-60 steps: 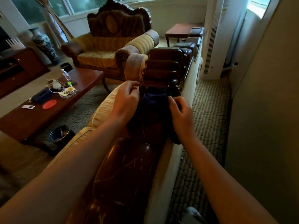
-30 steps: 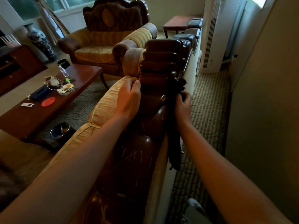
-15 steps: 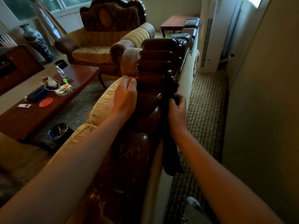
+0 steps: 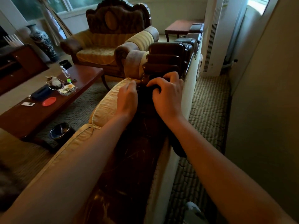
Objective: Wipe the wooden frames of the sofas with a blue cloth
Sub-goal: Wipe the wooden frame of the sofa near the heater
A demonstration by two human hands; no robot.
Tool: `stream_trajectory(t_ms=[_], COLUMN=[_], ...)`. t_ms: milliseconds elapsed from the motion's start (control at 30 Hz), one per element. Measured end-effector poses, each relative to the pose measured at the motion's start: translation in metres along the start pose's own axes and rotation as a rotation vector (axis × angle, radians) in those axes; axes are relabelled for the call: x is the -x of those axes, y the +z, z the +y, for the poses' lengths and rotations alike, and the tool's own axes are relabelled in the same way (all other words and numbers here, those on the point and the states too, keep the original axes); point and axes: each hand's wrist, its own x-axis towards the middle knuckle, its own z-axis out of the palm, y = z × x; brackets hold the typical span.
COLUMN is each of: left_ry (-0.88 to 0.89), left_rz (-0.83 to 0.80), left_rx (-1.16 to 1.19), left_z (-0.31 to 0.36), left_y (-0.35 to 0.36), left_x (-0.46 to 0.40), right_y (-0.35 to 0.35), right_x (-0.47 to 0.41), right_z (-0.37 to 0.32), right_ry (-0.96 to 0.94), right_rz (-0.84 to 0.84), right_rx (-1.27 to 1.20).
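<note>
I stand behind a sofa and look along its dark carved wooden frame [image 4: 165,50], which runs away from me between yellow cushions [image 4: 105,105] and the pale sofa back. The blue cloth [image 4: 144,96] looks almost black and lies bunched on top of the frame; one end of it hangs down behind the sofa. My right hand [image 4: 166,96] grips the cloth from above with curled fingers, just below the ridged carving. My left hand [image 4: 127,97] sits at the cloth's left edge, fingers curled into it beside the cushion.
A carved armchair [image 4: 113,38] stands ahead on the left, with a coffee table [image 4: 24,117] holding several small items and a black bin [image 4: 60,131] on the floor by it. A wall [image 4: 267,110] and a white standing unit [image 4: 215,38] bound the narrow carpeted strip on the right.
My right hand has come up from the back side of the frame and now holds the cloth bunched on top. My left hand has shifted right from the cushion edge to the cloth.
</note>
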Motion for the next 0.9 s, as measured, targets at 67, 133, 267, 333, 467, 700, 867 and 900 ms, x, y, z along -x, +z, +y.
stream_trajectory(t_ms=[67,133,267,333,467,700,867,900], left_ry=[-0.004,-0.012,0.001,-0.004,-0.024,-0.002,0.007,0.002], left_rz=[-0.01,-0.02,-0.024,-0.012,-0.011,-0.016,-0.012,-0.01], left_rx=[-0.008,0.005,0.012,0.016,0.032,0.028,0.018,0.021], left_z=[0.001,0.001,-0.001,-0.004,-0.006,-0.011,-0.005,-0.004], left_y=[-0.001,-0.001,-0.002,-0.002,0.0,0.0,0.0,0.0], left_x=[0.001,0.003,0.002,-0.002,-0.006,-0.006,-0.003,-0.002], right_y=[-0.002,-0.006,-0.024,-0.028,-0.012,-0.015,-0.027,-0.025], right_x=[0.001,0.0,-0.007,0.007,0.021,0.038,0.012,0.007], right_z=[-0.004,0.0,0.025,0.029,0.021,0.022,0.012,0.008], right_ry=[0.005,0.06,0.541,0.725,0.602,0.391,0.1,0.003], right_rz=[-0.041,-0.08,-0.185,-0.243,-0.091,0.022,0.08,0.025], right_rx=[0.033,-0.009,-0.409,-0.517,-0.462,-0.437,-0.434,-0.365])
